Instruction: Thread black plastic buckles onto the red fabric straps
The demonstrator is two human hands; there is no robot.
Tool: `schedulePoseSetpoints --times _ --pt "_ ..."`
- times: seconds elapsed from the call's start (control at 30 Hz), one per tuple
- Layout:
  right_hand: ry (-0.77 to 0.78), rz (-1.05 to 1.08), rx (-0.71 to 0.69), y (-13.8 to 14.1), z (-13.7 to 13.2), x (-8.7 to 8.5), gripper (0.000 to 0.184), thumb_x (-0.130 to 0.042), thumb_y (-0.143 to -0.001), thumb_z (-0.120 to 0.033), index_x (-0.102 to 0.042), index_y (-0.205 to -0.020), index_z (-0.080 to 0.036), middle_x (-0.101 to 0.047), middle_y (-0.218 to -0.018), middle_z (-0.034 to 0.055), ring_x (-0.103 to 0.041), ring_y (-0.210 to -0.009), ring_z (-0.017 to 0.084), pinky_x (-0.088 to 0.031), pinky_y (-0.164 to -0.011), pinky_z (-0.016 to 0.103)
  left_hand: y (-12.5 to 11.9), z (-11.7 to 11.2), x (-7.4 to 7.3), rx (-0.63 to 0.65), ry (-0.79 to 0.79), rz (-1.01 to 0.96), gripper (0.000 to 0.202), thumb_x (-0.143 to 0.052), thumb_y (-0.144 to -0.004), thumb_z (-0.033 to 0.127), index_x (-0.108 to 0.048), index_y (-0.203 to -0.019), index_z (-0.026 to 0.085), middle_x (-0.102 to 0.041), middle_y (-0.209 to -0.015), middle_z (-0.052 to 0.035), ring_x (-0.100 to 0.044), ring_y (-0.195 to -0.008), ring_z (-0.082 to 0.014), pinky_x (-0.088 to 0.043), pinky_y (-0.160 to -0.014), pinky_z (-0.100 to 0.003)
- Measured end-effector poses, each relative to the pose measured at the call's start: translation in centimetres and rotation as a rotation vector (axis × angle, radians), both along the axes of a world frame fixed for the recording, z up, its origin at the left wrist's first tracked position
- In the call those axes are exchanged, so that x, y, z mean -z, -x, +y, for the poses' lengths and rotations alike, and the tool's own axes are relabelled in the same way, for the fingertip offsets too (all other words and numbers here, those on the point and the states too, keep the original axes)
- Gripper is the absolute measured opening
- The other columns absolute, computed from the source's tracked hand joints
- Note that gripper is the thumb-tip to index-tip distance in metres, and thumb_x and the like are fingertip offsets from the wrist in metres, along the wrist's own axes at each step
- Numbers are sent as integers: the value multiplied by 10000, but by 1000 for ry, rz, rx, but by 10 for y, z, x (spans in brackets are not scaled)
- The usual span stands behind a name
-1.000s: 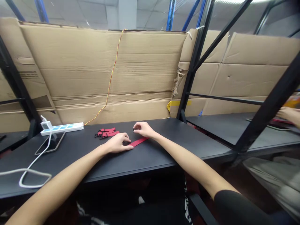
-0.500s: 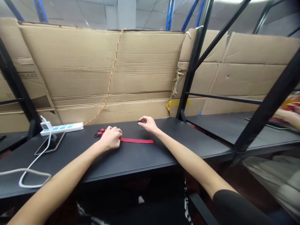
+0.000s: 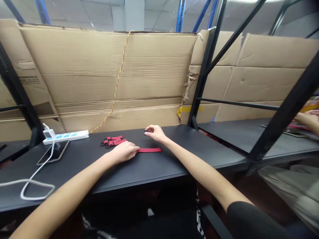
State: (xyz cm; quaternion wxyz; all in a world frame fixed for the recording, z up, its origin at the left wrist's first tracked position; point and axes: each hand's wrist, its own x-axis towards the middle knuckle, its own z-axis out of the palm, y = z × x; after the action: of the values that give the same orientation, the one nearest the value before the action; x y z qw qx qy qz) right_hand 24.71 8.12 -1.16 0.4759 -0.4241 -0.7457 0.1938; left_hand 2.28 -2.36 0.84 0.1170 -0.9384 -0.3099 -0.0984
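Note:
My left hand (image 3: 127,150) pinches a flat red strap (image 3: 150,150) that runs out to the right just over the black tabletop (image 3: 164,162). In my right hand (image 3: 155,132), a small black piece (image 3: 146,132) is pinched between thumb and fingers; it looks like a buckle or ring, but is too small to tell. Behind my left wrist lie several short red straps (image 3: 115,140) with black hardware (image 3: 106,144) at their left ends. The two hands are apart, the right one farther back.
A white power strip (image 3: 72,136) with a charger and white cable (image 3: 37,170) sits at the left, beside a phone-like slab (image 3: 53,154). Cardboard (image 3: 104,73) walls the back. Black posts (image 3: 203,79) stand at the right; beyond them another person's hand (image 3: 307,119) shows.
My left hand has moved right along the red strap, uncovering the pile of short straps. My right hand, still holding the black piece, has shifted slightly left.

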Motion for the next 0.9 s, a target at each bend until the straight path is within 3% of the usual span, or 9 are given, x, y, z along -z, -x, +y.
schedulePoseSetpoints --times 0.1,0.17,0.23,0.3,0.4,0.47,0.57,0.73,0.9 --pt "91 108 -77 0 -1 -1 256 -733 -628 -309 -680 -821 -149 -682 -757 43 -607 -677 151 -494 -667 290 -2 -4 -7 -116 -27 92 241 -463 -770 119 -684 -858 159 -664 -771 -94 -629 -723 -212 -438 -640 -281" --pt "207 206 -169 0 -4 -2 293 -749 -627 -324 -671 -845 -144 -675 -741 43 -595 -633 135 -501 -637 284 -1 -6 -12 -295 -29 95 219 -475 -740 139 -687 -788 153 -667 -766 -111 -635 -719 -237 -438 -622 -299" --pt "313 269 -240 1 -7 -3 311 -767 -625 -321 -667 -857 -139 -670 -725 42 -583 -594 117 -504 -615 274 2 -7 -16 -477 -35 99 209 -482 -731 170 -687 -731 135 -664 -738 -132 -636 -705 -264 -443 -638 -337" --pt "375 288 -277 2 -10 -4 310 -784 -619 -303 -670 -855 -137 -667 -718 39 -576 -579 105 -502 -603 261 5 -6 -17 -540 -69 83 223 -482 -743 196 -691 -727 119 -662 -758 -150 -633 -744 -287 -442 -703 -389" --pt "419 275 -303 3 -13 -4 300 -791 -623 -276 -676 -864 -139 -659 -698 27 -570 -569 97 -496 -584 244 5 -6 -11 -354 -57 -45 281 -465 -828 281 -701 -898 147 -654 -930 -133 -607 -894 -273 -420 -816 -399" --pt "432 251 -322 4 -16 -5 298 -784 -634 -265 -682 -884 -139 -656 -691 23 -565 -562 94 -485 -565 232 2 -6 -5 -171 69 -156 314 -478 -862 377 -676 -1024 195 -626 -1036 -101 -586 -947 -239 -422 -833 -350" --pt "449 205 -396 4 -19 -7 315 -771 -650 -265 -689 -926 -138 -656 -700 23 -556 -563 89 -459 -535 212 -4 -4 4 -21 303 -274 300 -545 -834 443 -670 -960 201 -618 -1010 -70 -582 -898 -202 -438 -784 -292" --pt "498 203 -567 3 -27 -13 377 -770 -649 -285 -692 -993 -152 -655 -787 17 -568 -657 91 -479 -608 211 -3 8 9 -42 572 -479 250 -600 -786 381 -620 -934 180 -647 -815 -23 -573 -702 -160 -443 -645 -259" --pt "580 241 -642 4 -31 -16 424 -796 -629 -271 -681 -1020 -153 -658 -778 17 -603 -685 105 -497 -659 231 8 22 8 -140 569 -694 292 -539 -814 400 -672 -916 161 -686 -861 -54 -598 -769 -187 -453 -700 -288"
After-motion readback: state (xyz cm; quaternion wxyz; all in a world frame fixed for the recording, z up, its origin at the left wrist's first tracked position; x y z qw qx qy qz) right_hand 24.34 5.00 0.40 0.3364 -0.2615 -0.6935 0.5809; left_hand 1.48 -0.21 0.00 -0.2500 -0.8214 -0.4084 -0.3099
